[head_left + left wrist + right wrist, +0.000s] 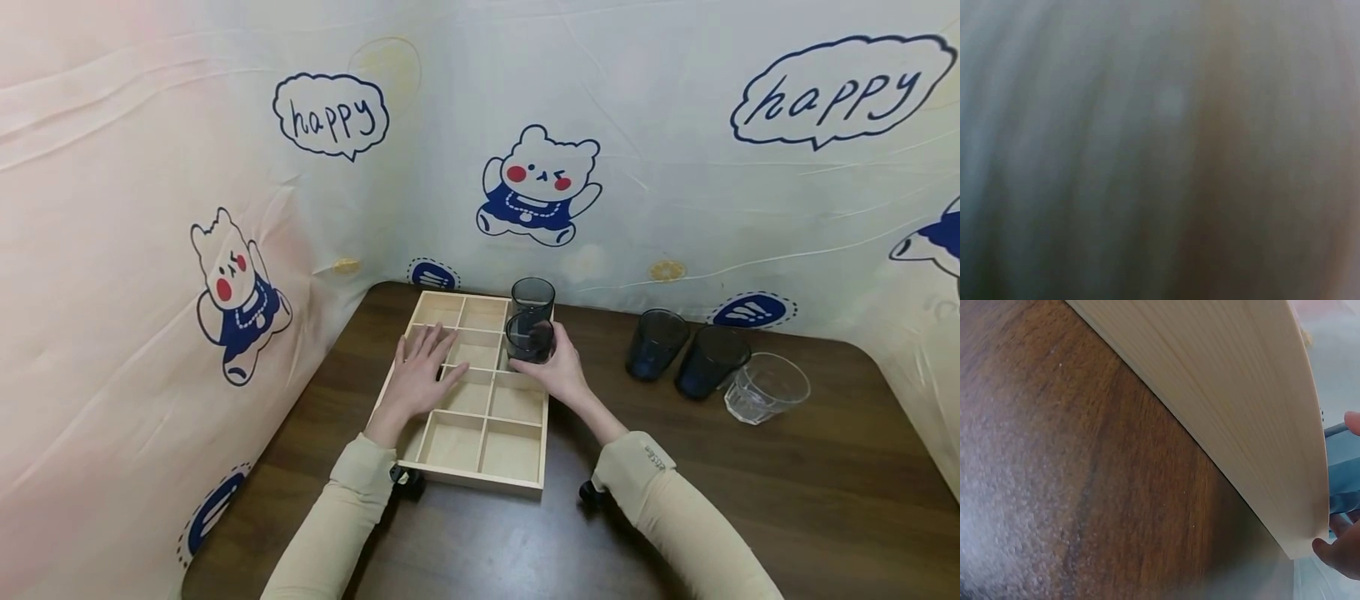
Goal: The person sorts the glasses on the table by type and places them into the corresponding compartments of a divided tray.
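Observation:
A dark tinted glass (529, 340) is gripped by my right hand (561, 367) over the right column of a light wooden compartment box (468, 477). Whether its base touches the compartment floor is hidden. Just behind it a second dark glass (533, 293) stands in the far right compartment. My left hand (416, 383) lies over the box's left side, fingers spread, holding nothing. The right wrist view shows the wooden side wall (1229, 406) and fingertips (1338, 550) beside bluish glass (1344, 472). Only a blur fills the left wrist view.
Two dark glasses (657, 346) (711, 362) and a clear glass (765, 388) stand close together to the right of the box on the brown wooden table (847, 483). A printed cloth (637, 192) hangs behind and along the left side.

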Tool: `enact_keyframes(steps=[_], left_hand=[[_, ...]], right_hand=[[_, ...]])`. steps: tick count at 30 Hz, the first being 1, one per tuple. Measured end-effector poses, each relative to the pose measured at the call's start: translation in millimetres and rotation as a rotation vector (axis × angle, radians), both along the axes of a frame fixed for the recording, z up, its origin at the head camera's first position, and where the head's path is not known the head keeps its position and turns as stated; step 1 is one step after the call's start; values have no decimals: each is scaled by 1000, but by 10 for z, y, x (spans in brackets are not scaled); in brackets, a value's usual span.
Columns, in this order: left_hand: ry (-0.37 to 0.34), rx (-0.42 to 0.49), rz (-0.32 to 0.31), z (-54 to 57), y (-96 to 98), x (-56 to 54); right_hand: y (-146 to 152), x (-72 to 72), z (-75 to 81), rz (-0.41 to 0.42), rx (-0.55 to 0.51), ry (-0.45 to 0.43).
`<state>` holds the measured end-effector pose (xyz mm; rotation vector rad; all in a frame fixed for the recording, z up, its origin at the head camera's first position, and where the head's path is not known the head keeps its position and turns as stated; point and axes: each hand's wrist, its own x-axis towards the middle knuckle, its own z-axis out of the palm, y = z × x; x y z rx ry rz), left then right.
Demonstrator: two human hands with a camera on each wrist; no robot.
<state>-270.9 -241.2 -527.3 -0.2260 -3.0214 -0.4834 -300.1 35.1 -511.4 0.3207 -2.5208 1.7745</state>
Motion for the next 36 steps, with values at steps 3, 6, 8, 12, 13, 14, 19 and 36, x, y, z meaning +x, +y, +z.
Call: enact_keyframes(steps=[3,6,8,12,13,14,19,36], left_hand=[[2,-2,2,6,-4,3],[0,-5,1,6,-7,1],[-1,-8,-1,11,4,-11],[2,-7,-6,32,20,-29],[0,-5,-6,35,22,-30],[1,-3,-6,37,21,-29],[-7,16,-2,12,9,-7],[-14,13,1,-16,-1,-3]], right_hand=[[-6,4,3,2,-8,-3],[-12,15,7,-3,-15,-14],[-4,18,5,-12,-6,-17],[17,26,7,-19,22,-1],[28,28,6,-14,31,14],[44,34,4,-6,40,30],[238,39,-215,68,136,142],[662,442,61,169,479,260]])
